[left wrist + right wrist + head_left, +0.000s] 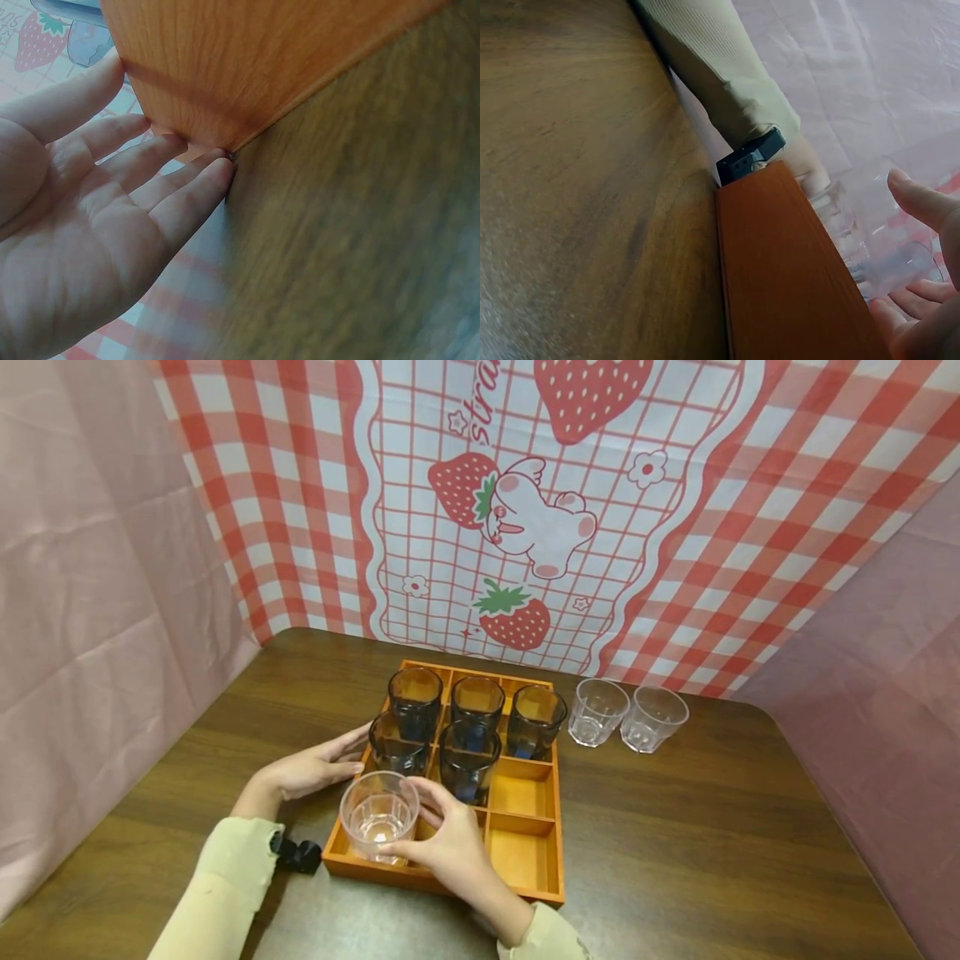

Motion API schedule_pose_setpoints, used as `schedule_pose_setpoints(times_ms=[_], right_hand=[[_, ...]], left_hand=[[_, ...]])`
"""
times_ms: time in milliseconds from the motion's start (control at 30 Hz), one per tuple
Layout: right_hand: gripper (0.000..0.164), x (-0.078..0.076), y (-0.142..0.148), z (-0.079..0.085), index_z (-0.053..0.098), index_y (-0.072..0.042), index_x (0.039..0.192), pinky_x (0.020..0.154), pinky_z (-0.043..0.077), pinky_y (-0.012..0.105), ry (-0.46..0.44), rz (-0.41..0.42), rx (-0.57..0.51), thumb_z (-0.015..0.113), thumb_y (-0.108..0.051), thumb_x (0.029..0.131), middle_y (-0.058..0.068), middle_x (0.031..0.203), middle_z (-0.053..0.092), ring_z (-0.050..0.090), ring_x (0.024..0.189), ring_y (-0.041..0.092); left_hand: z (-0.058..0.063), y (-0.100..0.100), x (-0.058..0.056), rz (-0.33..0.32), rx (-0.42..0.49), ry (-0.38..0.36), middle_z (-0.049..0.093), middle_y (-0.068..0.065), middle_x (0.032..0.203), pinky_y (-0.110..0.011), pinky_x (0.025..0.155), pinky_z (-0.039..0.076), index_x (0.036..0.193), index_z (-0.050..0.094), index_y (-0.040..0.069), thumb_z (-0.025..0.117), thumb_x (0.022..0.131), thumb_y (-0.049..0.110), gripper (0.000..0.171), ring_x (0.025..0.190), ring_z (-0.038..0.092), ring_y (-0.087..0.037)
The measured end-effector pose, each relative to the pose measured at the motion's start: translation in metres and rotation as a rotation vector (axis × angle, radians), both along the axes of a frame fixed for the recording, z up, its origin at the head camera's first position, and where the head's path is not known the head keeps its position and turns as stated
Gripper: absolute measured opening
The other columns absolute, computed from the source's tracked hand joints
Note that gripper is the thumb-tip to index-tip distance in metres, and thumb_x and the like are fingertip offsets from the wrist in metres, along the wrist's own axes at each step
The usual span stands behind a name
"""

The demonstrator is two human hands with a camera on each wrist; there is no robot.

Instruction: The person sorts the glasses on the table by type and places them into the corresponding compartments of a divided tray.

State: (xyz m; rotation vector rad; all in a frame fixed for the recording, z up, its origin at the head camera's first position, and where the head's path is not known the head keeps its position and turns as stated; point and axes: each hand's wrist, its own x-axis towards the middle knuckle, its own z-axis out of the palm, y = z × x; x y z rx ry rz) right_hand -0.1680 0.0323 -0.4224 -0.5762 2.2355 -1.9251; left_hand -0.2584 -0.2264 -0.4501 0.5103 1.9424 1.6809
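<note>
A clear plastic cup [379, 818] stands upright at the front left compartment of a wooden divided tray [442, 881]. Around that cup, my right hand [457, 847] holds on with thumb in front and fingers behind. In the right wrist view the same cup [889, 232] shows past the tray's front wall [780, 262]. My left hand [315, 770] rests with extended fingertips against the tray's left side. The left wrist view shows these fingers [187, 187] touching the orange wood wall [247, 67] low down, near the table.
Several dark tinted cups [468, 764] fill the back and middle compartments of the tray. Two more clear cups [598, 714] stand on the wooden table [675, 843] right of the tray's back corner. A strawberry-patterned cloth [495, 552] hangs behind, pink cloths at both sides.
</note>
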Motion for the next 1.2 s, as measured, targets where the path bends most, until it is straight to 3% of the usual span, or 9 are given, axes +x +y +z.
schedule_pose_setpoints(times_ms=[633, 967, 1200], right_hand=[[0.073, -0.0008, -0.0024, -0.0062, 0.054, 0.002, 0.13, 0.1, 0.047, 0.027, -0.004, 0.0, -0.003, 0.088, -0.003, 0.065, 0.022, 0.135, 0.057, 0.055, 0.126, 0.036], [0.076, 0.0023, -0.0051, -0.0052, 0.054, -0.003, 0.129, 0.1, 0.047, 0.024, 0.06, -0.023, 0.097, 0.091, -0.012, 0.063, 0.017, 0.135, 0.057, 0.058, 0.124, 0.031], [0.079, 0.0036, -0.0019, -0.0009, 0.049, -0.001, 0.134, 0.098, 0.048, 0.024, 0.088, 0.005, 0.197, 0.089, -0.013, 0.067, 0.019, 0.138, 0.053, 0.055, 0.126, 0.032]], left_hand=[[0.001, 0.0022, 0.0006, -0.009, 0.007, 0.008, 0.0, -0.022, 0.163, -0.054, 0.116, 0.018, 0.158, 0.002, 0.014, 0.049, 0.101, 0.015, 0.073, 0.148, 0.007, -0.041], [0.0012, 0.0011, 0.0013, -0.01, 0.002, 0.02, 0.002, -0.023, 0.162, -0.054, 0.116, 0.018, 0.157, 0.001, 0.013, 0.048, 0.101, 0.014, 0.073, 0.148, 0.006, -0.041], [-0.0002, 0.0, 0.0008, -0.008, -0.005, 0.029, 0.003, -0.023, 0.162, -0.053, 0.116, 0.02, 0.158, 0.002, 0.013, 0.049, 0.101, 0.016, 0.073, 0.148, 0.008, -0.042]])
